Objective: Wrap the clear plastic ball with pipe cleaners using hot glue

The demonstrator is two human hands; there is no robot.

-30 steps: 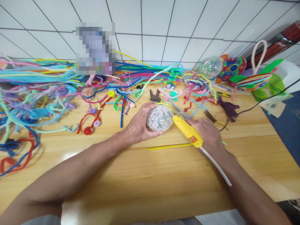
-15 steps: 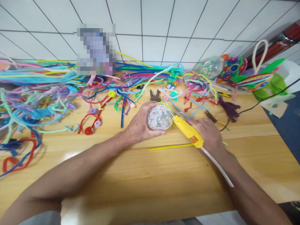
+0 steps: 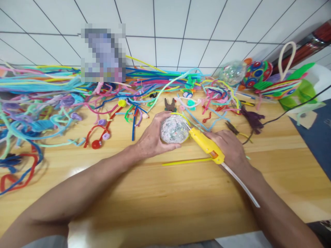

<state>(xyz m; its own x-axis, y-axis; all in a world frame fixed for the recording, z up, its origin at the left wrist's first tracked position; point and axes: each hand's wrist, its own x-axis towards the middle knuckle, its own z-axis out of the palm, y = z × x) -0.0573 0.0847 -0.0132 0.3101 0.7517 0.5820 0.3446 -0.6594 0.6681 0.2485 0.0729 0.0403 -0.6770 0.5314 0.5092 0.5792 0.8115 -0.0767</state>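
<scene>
My left hand (image 3: 153,137) is wrapped around the left side of a clear, speckled ball (image 3: 173,128), its thumb along the near side. A yellow pipe cleaner (image 3: 185,118) curves along the ball's far right edge. My right hand (image 3: 229,146) grips a yellow hot glue gun (image 3: 207,144), whose metal nozzle points at the ball's upper right edge; whether it touches cannot be made out. A clear glue stick (image 3: 241,186) trails from the gun's back end. On the table just below the ball lies a straight yellow pipe cleaner (image 3: 186,162).
Pliers (image 3: 170,104) lie behind the ball, and a second pair (image 3: 232,127) beyond my right hand. Tangled pipe cleaners (image 3: 59,103) cover the table's left and back. Another clear ball (image 3: 232,73) and a colourful decorated ball (image 3: 257,73) stand back right. A black cord (image 3: 292,109) crosses the right side.
The ball and my left hand have shifted very slightly left. More of the yellow pipe cleaner shows along the ball's right edge. The glue gun stays nearly in place.
</scene>
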